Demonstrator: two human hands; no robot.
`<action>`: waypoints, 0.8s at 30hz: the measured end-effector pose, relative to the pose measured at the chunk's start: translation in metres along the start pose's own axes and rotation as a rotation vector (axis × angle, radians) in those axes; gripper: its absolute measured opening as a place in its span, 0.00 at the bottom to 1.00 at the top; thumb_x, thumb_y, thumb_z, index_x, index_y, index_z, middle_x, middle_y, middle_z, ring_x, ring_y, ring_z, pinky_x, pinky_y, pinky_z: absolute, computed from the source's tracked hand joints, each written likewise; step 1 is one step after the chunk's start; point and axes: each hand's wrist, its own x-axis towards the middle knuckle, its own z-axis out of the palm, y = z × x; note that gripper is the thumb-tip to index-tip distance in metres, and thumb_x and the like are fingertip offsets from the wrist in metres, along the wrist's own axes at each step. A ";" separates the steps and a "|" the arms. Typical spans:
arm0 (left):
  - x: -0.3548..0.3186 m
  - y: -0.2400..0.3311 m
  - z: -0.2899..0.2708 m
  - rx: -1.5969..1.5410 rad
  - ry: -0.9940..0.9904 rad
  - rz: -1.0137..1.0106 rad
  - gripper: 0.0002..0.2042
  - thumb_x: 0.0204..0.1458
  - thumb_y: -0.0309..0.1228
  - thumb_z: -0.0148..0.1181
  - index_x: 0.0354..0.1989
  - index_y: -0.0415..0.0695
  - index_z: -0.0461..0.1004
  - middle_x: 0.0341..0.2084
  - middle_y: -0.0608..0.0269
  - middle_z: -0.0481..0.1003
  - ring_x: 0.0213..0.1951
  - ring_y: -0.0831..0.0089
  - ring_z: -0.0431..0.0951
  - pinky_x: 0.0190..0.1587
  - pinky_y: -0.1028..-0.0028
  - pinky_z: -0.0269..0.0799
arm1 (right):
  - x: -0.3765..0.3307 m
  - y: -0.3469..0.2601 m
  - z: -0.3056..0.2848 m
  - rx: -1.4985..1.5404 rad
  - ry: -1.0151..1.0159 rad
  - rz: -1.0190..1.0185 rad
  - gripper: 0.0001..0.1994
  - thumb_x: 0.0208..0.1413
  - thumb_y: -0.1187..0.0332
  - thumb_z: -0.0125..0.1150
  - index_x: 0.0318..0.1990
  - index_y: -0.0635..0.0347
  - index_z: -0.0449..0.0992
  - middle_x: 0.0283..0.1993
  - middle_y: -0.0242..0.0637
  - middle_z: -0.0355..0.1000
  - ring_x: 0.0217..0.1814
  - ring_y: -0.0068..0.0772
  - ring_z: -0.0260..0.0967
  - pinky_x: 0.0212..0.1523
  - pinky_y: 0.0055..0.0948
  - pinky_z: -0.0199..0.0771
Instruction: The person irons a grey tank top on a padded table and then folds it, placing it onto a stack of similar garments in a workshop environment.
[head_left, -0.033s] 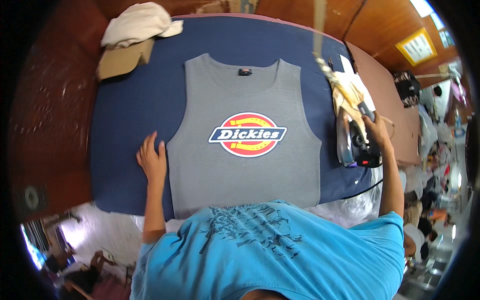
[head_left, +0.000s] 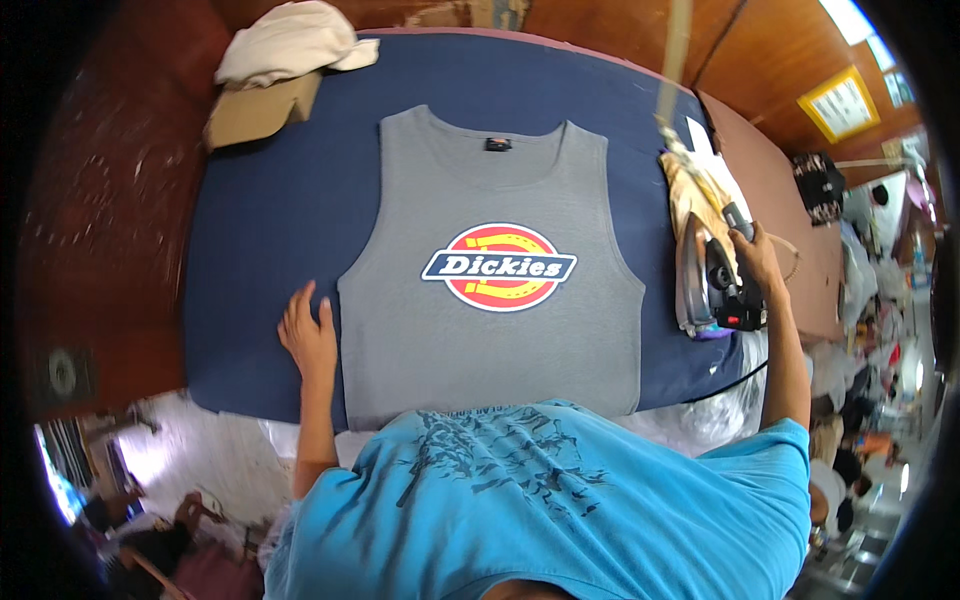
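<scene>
A grey sleeveless shirt (head_left: 490,365) is spread face up over a dark blue padded table (head_left: 265,230). Its chest carries a red, yellow and navy emblem (head_left: 500,267), and a dark label sits inside the neckline. My left hand (head_left: 310,332) lies with fingers apart on the blue cover, just beside the shirt's left edge. At the table's right side my right hand (head_left: 757,255) is closed around the grey handle of a steam iron (head_left: 706,280). The iron stands by a tan cloth (head_left: 687,188), apart from the shirt; its underside is hidden.
A cream cloth (head_left: 290,45) is piled on a brown cardboard piece (head_left: 255,110) at the far left. A pale hose (head_left: 675,70) hangs above the iron. Clear plastic (head_left: 705,420) bunches at the near right edge. A brown wooden wall (head_left: 110,200) borders the left.
The whole view has shifted slightly. My right hand still grips the iron, which looks turned a little, and the hanging hose has swung rightward. The shirt lies as before.
</scene>
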 end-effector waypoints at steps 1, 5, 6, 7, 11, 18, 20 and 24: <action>-0.030 -0.003 -0.009 -0.023 0.019 -0.122 0.17 0.52 0.38 0.52 0.49 0.49 0.70 0.44 0.64 0.71 0.49 0.66 0.68 0.55 0.59 0.53 | 0.030 0.019 0.003 -0.057 0.093 -0.081 0.31 0.45 0.54 0.60 0.52 0.70 0.64 0.40 0.58 0.70 0.44 0.46 0.70 0.45 0.36 0.67; -0.095 0.000 -0.024 -0.051 -0.054 -0.269 0.15 0.51 0.38 0.52 0.46 0.49 0.72 0.34 0.67 0.74 0.42 0.68 0.72 0.51 0.62 0.57 | 0.120 0.093 0.011 0.036 0.180 -0.244 0.33 0.41 0.56 0.61 0.54 0.67 0.62 0.46 0.57 0.68 0.50 0.50 0.67 0.51 0.38 0.64; -0.098 0.003 -0.019 -0.078 -0.085 -0.275 0.14 0.50 0.38 0.52 0.45 0.49 0.72 0.34 0.66 0.74 0.42 0.67 0.72 0.50 0.62 0.57 | 0.142 0.118 0.008 0.048 0.213 -0.265 0.33 0.41 0.57 0.61 0.55 0.67 0.62 0.48 0.58 0.68 0.51 0.51 0.66 0.52 0.38 0.63; -0.097 0.004 -0.014 -0.101 -0.109 -0.286 0.14 0.50 0.39 0.52 0.44 0.49 0.72 0.34 0.66 0.74 0.41 0.67 0.73 0.49 0.61 0.58 | 0.154 0.131 0.007 0.022 0.259 -0.271 0.32 0.43 0.57 0.60 0.55 0.65 0.62 0.49 0.56 0.67 0.52 0.51 0.66 0.52 0.39 0.63; -0.119 -0.001 -0.023 -0.077 -0.085 -0.378 0.13 0.48 0.42 0.52 0.37 0.49 0.73 0.38 0.63 0.75 0.42 0.63 0.74 0.47 0.57 0.59 | 0.044 0.013 0.049 -0.503 0.670 -0.485 0.27 0.51 0.56 0.54 0.56 0.63 0.62 0.55 0.52 0.63 0.53 0.51 0.63 0.49 0.45 0.64; -0.110 0.014 -0.004 -0.064 0.026 -0.335 0.14 0.48 0.42 0.51 0.36 0.48 0.74 0.37 0.59 0.73 0.42 0.59 0.73 0.43 0.57 0.65 | -0.092 0.051 0.179 -0.190 -0.065 -0.546 0.24 0.48 0.51 0.56 0.34 0.69 0.71 0.34 0.57 0.70 0.40 0.57 0.67 0.41 0.43 0.65; -0.102 0.028 -0.005 -0.247 -0.024 -0.411 0.12 0.49 0.40 0.51 0.36 0.46 0.73 0.34 0.58 0.74 0.41 0.58 0.73 0.42 0.61 0.66 | -0.096 0.073 0.202 0.026 -0.046 -0.604 0.14 0.45 0.63 0.59 0.30 0.66 0.69 0.29 0.47 0.66 0.33 0.46 0.64 0.37 0.39 0.64; -0.125 0.018 -0.020 -0.737 0.113 -0.458 0.09 0.50 0.35 0.53 0.32 0.43 0.71 0.25 0.58 0.72 0.33 0.63 0.73 0.37 0.68 0.66 | -0.096 0.077 0.214 0.437 -0.114 -0.617 0.09 0.49 0.67 0.55 0.30 0.61 0.64 0.25 0.34 0.59 0.27 0.30 0.57 0.29 0.30 0.59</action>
